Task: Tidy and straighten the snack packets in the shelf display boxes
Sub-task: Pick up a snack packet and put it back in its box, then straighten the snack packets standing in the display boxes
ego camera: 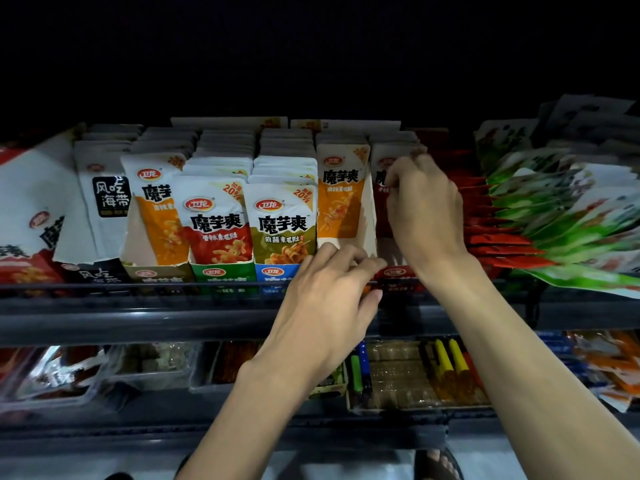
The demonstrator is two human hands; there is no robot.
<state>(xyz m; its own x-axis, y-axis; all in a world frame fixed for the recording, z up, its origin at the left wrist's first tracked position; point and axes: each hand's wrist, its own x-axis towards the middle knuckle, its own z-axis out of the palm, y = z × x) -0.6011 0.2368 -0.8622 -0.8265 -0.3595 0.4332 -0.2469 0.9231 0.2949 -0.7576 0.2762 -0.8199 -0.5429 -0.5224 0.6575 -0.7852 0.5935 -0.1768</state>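
Observation:
Several display boxes of white snack packets stand in a row on the shelf. One box holds orange packets (341,199), and to its right a red box (394,273) holds red packets (381,174). My right hand (424,206) reaches into the red box, its curled fingers pinching the front red packet near its top. My left hand (329,296) grips the front edge of the boxes where the orange and red ones meet. Left of them stand a red packet (216,223) and an olive packet (282,226), upright at the front of their boxes.
A black wire rail (138,285) runs along the shelf front. Red and green packets (554,216) lie fanned out at the right. Black-label packets (109,195) lean at the left. A lower shelf holds trays of snacks and coloured sticks (450,358).

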